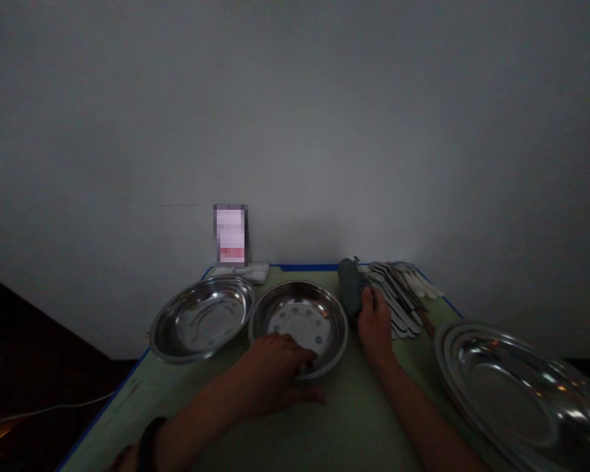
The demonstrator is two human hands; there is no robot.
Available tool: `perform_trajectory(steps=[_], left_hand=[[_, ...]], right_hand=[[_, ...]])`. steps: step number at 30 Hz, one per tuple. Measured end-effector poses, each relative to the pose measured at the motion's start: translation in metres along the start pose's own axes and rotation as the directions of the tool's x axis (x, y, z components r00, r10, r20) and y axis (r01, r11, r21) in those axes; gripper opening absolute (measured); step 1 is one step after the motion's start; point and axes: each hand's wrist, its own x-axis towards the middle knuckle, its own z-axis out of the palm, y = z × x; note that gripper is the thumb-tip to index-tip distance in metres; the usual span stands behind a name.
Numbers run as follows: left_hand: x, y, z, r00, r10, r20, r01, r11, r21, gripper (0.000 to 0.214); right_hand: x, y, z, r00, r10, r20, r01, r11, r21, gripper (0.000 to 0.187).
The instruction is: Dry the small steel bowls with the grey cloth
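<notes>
My left hand (285,367) reaches over the near rim of a round steel bowl (332,314) in the middle. Its thumb is outside the rim, apart from the fingers, which curve over the bowl's near side. My right hand (375,321) is right of that bowl, its fingers drawn together. It is beside a grey-green rounded pouch-like thing (349,292) and the near edge of a row of metal cutlery (398,305). What lies between the right fingers is hidden. A second steel bowl (201,321) stands at the left, tilted in view.
Large stacked steel basins (511,400) lie at the right edge of the green table (354,426). Pale-handled cutlery (417,282) lies at the back right. A blurred lit screen (231,233) leans on the wall above a white object (258,272). A cable (69,406) hangs left.
</notes>
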Motion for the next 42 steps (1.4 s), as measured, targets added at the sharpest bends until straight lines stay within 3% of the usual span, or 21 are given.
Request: perform_trajectory(steps=[2, 5, 7, 12, 15, 18, 20, 22, 24, 27, 29, 31, 33, 35, 39, 42], left_hand=[[0.009, -0.012, -0.017, 0.998, -0.027, -0.048, 0.022, 0.994, -0.111, 0.048], [0.031, -0.038, -0.039, 0.979, -0.138, -0.15, 0.137, 0.99, -0.021, 0.046], [0.05, -0.058, -0.046, 0.928, -0.357, -0.105, 0.365, 0.929, 0.066, 0.057], [0.086, -0.089, -0.041, 0.863, -0.504, 0.026, 0.504, 0.863, 0.029, 0.038], [0.091, -0.09, -0.04, 0.864, -0.504, 0.026, 0.504, 0.864, -0.003, 0.027], [0.086, -0.09, -0.052, 0.894, -0.448, -0.002, 0.448, 0.893, -0.041, 0.03], [0.08, -0.091, -0.066, 0.919, -0.394, -0.025, 0.392, 0.918, -0.067, 0.032], [0.074, -0.091, -0.08, 0.926, -0.371, -0.064, 0.366, 0.927, -0.083, 0.033], [0.068, -0.09, -0.091, 0.92, -0.373, -0.119, 0.364, 0.927, -0.092, 0.036], [0.062, -0.085, -0.1, 0.91, -0.352, -0.219, 0.327, 0.934, -0.141, 0.04], [0.058, -0.08, -0.103, 0.901, -0.325, -0.286, 0.289, 0.943, -0.163, 0.04], [0.056, -0.074, -0.105, 0.89, -0.304, -0.34, 0.268, 0.952, -0.149, 0.039], [0.054, -0.067, -0.107, 0.889, -0.28, -0.363, 0.251, 0.96, -0.124, 0.037], [0.053, -0.062, -0.11, 0.892, -0.279, -0.355, 0.257, 0.96, -0.107, 0.036], [0.051, -0.06, -0.113, 0.873, -0.36, -0.328, 0.347, 0.932, -0.101, 0.042], [0.049, -0.063, -0.113, 0.872, -0.351, -0.342, 0.34, 0.936, -0.095, 0.044]], right_hand=[[-0.002, -0.008, 0.001, 0.999, -0.031, -0.004, 0.032, 0.995, 0.097, 0.041], [0.003, -0.024, 0.0, 0.993, -0.118, 0.023, 0.11, 0.972, 0.209, 0.034], [0.014, -0.035, 0.0, 0.981, -0.178, 0.081, 0.161, 0.97, 0.185, 0.034], [0.057, -0.065, 0.007, 0.944, -0.266, 0.198, 0.27, 0.963, 0.005, 0.035], [0.073, -0.082, 0.011, 0.932, -0.319, 0.172, 0.34, 0.935, -0.105, 0.034], [0.072, -0.097, 0.01, 0.884, -0.379, 0.273, 0.441, 0.87, -0.22, 0.032], [0.064, -0.105, 0.008, 0.816, -0.383, 0.434, 0.52, 0.814, -0.259, 0.03], [0.054, -0.112, 0.007, 0.71, -0.35, 0.611, 0.568, 0.797, -0.205, 0.035], [0.046, -0.115, 0.007, 0.648, -0.357, 0.673, 0.556, 0.825, -0.098, 0.042], [0.042, -0.113, 0.011, 0.681, -0.484, 0.55, 0.6, 0.799, -0.039, 0.038], [0.042, -0.109, 0.013, 0.651, -0.547, 0.526, 0.684, 0.724, -0.094, 0.047], [0.043, -0.107, 0.014, 0.639, -0.547, 0.541, 0.722, 0.669, -0.176, 0.056], [0.043, -0.108, 0.01, 0.664, -0.534, 0.523, 0.718, 0.652, -0.245, 0.058], [0.043, -0.111, 0.004, 0.662, -0.509, 0.55, 0.697, 0.688, -0.203, 0.058], [0.049, -0.114, -0.014, 0.591, -0.424, 0.686, 0.516, 0.852, 0.082, 0.046], [0.056, -0.111, -0.023, 0.603, -0.399, 0.691, 0.454, 0.883, 0.114, 0.042]])
